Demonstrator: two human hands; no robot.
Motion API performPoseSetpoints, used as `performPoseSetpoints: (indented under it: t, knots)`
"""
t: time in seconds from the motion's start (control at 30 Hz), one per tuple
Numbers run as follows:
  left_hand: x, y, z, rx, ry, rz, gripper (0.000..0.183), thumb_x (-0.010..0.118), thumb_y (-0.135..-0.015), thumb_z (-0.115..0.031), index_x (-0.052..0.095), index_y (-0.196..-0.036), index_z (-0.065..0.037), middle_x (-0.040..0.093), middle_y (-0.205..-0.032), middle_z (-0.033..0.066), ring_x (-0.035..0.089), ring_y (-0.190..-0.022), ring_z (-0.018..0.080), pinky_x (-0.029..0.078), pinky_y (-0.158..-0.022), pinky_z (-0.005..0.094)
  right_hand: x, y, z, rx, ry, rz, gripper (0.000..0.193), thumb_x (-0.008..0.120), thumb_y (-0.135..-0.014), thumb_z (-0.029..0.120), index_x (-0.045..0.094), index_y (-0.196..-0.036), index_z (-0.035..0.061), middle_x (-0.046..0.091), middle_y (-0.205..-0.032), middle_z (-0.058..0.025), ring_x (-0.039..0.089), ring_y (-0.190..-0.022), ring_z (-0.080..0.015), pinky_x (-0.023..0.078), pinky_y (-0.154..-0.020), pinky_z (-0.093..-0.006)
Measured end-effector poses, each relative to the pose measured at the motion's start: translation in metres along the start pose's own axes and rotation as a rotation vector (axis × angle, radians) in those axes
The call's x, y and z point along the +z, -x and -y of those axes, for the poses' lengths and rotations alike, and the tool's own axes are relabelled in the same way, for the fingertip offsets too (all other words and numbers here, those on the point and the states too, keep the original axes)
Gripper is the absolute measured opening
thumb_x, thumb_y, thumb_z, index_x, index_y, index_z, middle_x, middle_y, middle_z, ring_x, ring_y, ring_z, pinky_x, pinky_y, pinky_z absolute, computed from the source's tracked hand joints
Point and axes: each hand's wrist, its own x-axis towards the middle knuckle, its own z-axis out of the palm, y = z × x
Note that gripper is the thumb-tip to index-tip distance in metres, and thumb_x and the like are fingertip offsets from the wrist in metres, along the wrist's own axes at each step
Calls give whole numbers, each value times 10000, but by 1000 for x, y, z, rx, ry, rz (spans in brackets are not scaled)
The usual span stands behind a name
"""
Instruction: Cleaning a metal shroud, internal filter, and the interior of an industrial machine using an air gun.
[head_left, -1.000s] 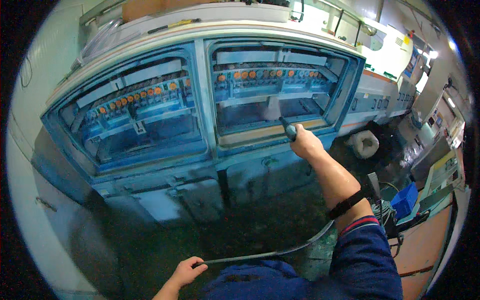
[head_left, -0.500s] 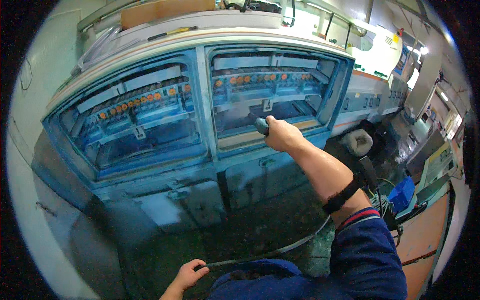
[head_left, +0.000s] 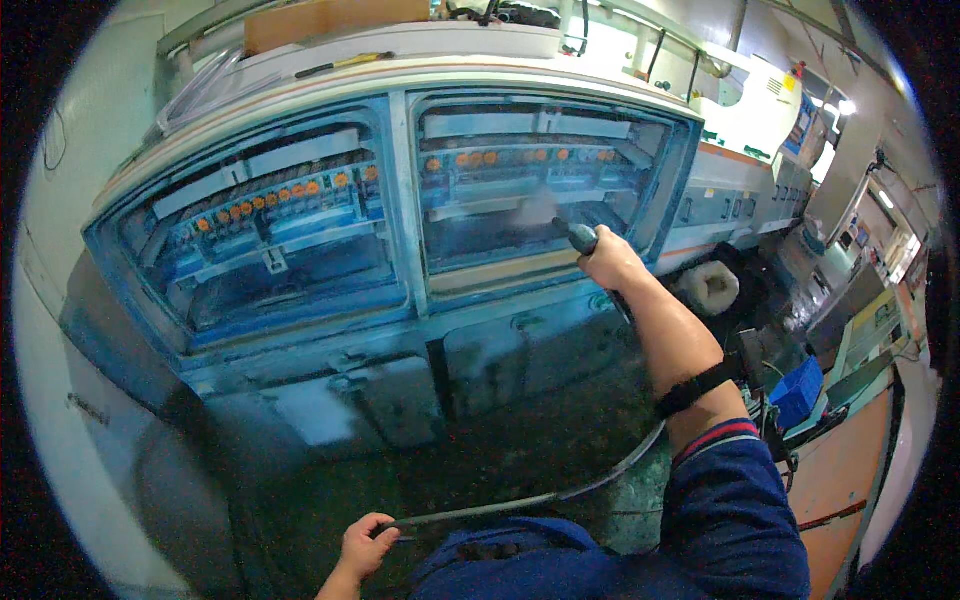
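Note:
My right hand (head_left: 612,262) grips a dark spray nozzle (head_left: 582,238) held out toward the right window opening of a blue-stained machine (head_left: 402,200). A pale mist (head_left: 538,212) leaves the nozzle and spreads over the bars inside. Inside both openings run rows of orange round parts (head_left: 290,192), some on the right blurred by the spray. A grey hose (head_left: 500,508) sags across in front of my body and passes behind my right forearm. Low down at the left, my left hand (head_left: 366,545) is closed around that hose.
On the machine's top lie a yellow-and-black tool (head_left: 345,65) and a brown board (head_left: 330,22). To the right are a whitish roll (head_left: 712,288), a blue bin (head_left: 797,390) and an orange-brown cabinet (head_left: 845,490). A pale wall (head_left: 60,330) stands close at the left.
My right hand has swung to the right with the spray nozzle, and the mist now shows more plainly. My left hand has shifted slightly left with the hose.

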Motion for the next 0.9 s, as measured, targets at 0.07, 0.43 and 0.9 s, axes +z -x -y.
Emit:
performPoseSetpoints:
  t: [0.07, 0.43, 0.9]
  knots:
    - [2, -4, 5, 27, 106, -78, 233, 788, -848, -207, 684, -973, -40, 638, -850, 2, 569, -797, 95, 472, -736, 273, -5, -3, -16, 25, -12, -28, 407, 660, -843, 204, 529, -1166, -7, 661, -1164, -273, 625, -1126, -427, 498, -944, -497]
    - [-5, -22, 2, 306, 111, -314, 353, 713, -936, -363, 619, -974, -25, 583, -829, -5, 532, -759, 117, 455, -699, 288, -45, -2, -56, 145, -290, -102, 450, 738, -776, 234, 578, -1074, -63, 685, -929, -252, 692, -854, -351, 538, -761, -430]
    - [-5, -16, -29, 273, 252, -397, 320, 705, -952, -325, 604, -1018, -28, 547, -788, -29, 468, -691, 56, 378, -610, 228, -66, -48, -98, 170, -263, -178, 412, 796, -791, 291, 646, -978, -45, 671, -814, -143, 663, -739, -236, 531, -688, -386]
